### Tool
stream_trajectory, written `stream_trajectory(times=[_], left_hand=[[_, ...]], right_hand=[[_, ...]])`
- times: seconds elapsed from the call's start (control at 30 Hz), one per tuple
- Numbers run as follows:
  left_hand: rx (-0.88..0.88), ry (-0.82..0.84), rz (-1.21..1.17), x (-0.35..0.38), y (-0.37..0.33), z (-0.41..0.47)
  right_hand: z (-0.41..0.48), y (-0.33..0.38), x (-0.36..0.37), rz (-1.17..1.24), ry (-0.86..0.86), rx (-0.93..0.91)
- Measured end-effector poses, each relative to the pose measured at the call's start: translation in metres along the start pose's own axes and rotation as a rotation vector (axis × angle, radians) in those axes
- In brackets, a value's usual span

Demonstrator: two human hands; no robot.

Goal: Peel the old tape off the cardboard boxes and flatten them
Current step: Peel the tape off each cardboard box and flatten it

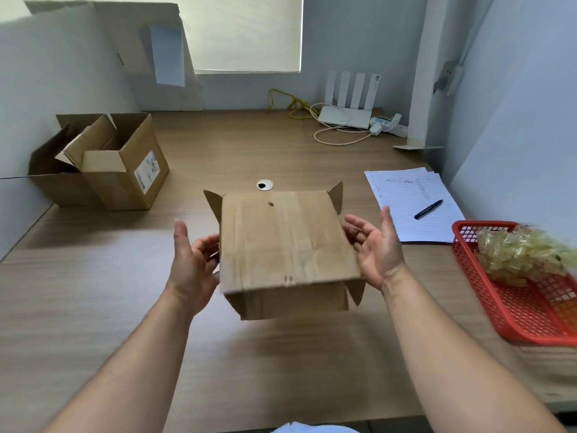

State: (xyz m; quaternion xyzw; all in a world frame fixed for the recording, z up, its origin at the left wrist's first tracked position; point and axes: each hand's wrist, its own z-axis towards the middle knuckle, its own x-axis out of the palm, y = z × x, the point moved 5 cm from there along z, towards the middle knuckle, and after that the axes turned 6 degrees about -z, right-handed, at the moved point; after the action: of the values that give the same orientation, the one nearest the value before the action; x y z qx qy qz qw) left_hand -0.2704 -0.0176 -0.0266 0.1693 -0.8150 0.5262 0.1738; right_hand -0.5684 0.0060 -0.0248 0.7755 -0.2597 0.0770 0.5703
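I hold a small brown cardboard box (pixel 281 239) above the middle of the wooden desk (pixel 281 370), slightly blurred, its end flaps sticking out at the corners. My left hand (pixel 193 264) is at the box's left side with fingers curled onto its edge and the thumb raised. My right hand (pixel 377 245) has its palm turned toward the box's right side, fingers relaxed and touching the edge. I see no tape on the box's upper face.
Two open cardboard boxes (pixel 125 170) stand at the left. Flattened cardboard (pixel 131 42) leans on the back wall. A red basket (pixel 512 310) at the right edge holds crumpled tape (pixel 524 254). Papers (pixel 409 195) with a pen (pixel 428 209) lie right; a router (pixel 346 114) sits behind.
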Motion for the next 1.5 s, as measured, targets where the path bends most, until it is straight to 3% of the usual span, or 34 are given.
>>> stream_trajectory(times=[0.2,0.4,0.57,0.67,0.8,1.0,1.07,1.13,1.2,1.33,1.5], left_hand=[[-0.120,-0.014,0.383,-0.002,0.037,0.002],[-0.150,-0.029,0.409,-0.012,0.049,0.007],[-0.086,-0.075,0.496,-0.014,0.056,0.017],[-0.053,-0.148,0.477,-0.023,0.054,0.020],[-0.051,-0.221,0.451,-0.046,0.048,0.025],[-0.034,-0.273,0.519,-0.068,0.052,0.027],[-0.011,-0.315,0.707,-0.071,0.056,0.026],[0.015,-0.364,1.158,-0.073,0.063,0.024],[0.112,-0.299,1.472,-0.065,0.075,0.021],[0.181,-0.006,1.739,-0.047,0.115,0.026],[0.172,0.025,1.922,-0.052,0.129,0.039]], right_hand=[[-0.003,-0.035,0.004,-0.244,-0.023,0.092],[0.004,-0.040,0.002,-0.307,-0.066,0.082],[0.014,-0.060,0.000,-0.673,-0.034,0.031],[0.018,-0.075,0.005,-0.737,0.006,0.042],[0.026,-0.093,0.007,-1.343,-0.021,0.012],[0.020,-0.130,0.012,-1.837,0.068,0.036],[0.023,-0.135,0.013,-1.916,0.062,0.039],[0.024,-0.139,0.014,-1.985,0.056,0.045],[0.024,-0.142,0.015,-2.020,0.047,0.042],[0.025,-0.145,0.015,-2.057,0.050,0.008],[0.029,-0.148,0.029,-2.063,0.163,-0.199]])
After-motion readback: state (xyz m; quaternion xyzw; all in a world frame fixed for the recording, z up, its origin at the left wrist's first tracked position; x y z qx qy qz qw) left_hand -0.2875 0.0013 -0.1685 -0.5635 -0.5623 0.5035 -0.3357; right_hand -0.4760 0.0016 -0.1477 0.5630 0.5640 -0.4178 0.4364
